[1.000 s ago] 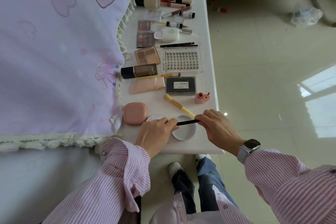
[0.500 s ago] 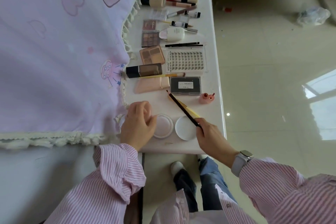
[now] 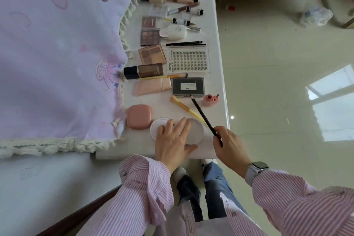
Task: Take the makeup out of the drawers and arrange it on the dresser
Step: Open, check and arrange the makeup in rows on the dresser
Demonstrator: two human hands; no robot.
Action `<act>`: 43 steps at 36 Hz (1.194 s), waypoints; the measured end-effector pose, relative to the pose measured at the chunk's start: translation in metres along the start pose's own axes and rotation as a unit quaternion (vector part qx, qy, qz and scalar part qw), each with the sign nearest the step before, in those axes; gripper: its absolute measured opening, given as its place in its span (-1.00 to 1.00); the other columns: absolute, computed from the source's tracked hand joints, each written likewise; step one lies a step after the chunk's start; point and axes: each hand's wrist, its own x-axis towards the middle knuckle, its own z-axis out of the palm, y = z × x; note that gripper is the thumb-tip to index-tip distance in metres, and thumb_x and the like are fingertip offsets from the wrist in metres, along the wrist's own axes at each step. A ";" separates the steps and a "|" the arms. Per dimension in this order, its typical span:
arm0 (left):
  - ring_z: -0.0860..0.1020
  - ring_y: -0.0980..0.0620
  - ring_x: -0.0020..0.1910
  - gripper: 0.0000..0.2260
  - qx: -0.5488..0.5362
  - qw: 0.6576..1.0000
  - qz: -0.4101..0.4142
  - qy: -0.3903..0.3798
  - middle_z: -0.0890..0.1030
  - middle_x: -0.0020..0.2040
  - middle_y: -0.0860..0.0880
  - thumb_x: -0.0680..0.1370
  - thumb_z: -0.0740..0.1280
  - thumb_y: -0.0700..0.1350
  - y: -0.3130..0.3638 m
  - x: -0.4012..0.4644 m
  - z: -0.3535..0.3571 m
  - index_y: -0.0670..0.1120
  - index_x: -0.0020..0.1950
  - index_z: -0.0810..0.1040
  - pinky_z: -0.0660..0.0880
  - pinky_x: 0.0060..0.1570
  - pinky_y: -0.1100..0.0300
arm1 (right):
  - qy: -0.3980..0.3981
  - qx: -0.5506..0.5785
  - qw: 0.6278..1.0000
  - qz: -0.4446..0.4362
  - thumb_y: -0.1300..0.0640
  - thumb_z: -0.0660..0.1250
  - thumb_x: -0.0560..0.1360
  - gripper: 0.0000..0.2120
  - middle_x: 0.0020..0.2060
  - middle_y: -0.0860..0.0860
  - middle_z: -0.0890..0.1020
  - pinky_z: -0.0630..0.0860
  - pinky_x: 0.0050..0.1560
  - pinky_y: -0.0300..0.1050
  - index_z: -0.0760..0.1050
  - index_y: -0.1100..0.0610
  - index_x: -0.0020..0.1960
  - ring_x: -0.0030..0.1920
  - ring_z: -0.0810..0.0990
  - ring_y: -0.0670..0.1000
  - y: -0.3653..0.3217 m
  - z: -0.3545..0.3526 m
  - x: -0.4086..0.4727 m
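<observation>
At the near left a rounded pink compact lies beside two round white dishes. The left hand rests with straight, spread fingers on those dishes, probably nudging them into line. The right hand pinches a thin black makeup pencil, tip pointing far toward a black rectangular case, likely seeking a slot. A yellow-handled brush crosses under it; the white table beyond is crowded with palettes.
</observation>
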 end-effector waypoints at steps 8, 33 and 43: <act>0.37 -0.04 0.02 -0.50 -0.008 1.000 -0.018 -0.002 0.56 0.22 0.04 0.43 0.13 0.23 -0.011 -0.004 0.004 -0.05 0.19 0.55 0.40 -0.15 0.03 | 0.024 -0.035 0.998 -0.038 0.27 0.20 0.52 -0.81 -0.11 0.12 0.53 0.41 -0.20 -0.13 0.50 0.25 0.10 -0.17 0.53 0.14 0.022 -0.007 -0.007; 0.50 0.01 -0.12 -0.78 -0.003 0.986 0.168 -0.011 0.65 -0.11 0.08 0.37 0.42 -0.01 0.043 0.052 0.000 -0.01 -0.01 0.65 0.35 -0.16 0.11 | 0.093 -0.019 0.995 -0.032 0.34 0.22 0.47 -0.85 -0.18 0.12 0.53 0.35 -0.15 -0.29 0.51 0.30 0.00 -0.21 0.52 0.14 0.055 -0.023 -0.013; 0.48 0.01 -0.28 -0.86 0.055 0.962 0.267 -0.031 0.56 -0.33 0.00 0.25 0.52 -0.20 0.043 0.063 0.006 -0.07 -0.28 0.60 0.39 -0.31 0.16 | 0.119 0.005 0.992 -0.028 0.41 0.27 0.46 -0.85 -0.16 0.12 0.54 0.41 -0.21 -0.16 0.52 0.31 0.01 -0.22 0.50 0.08 0.062 -0.036 -0.013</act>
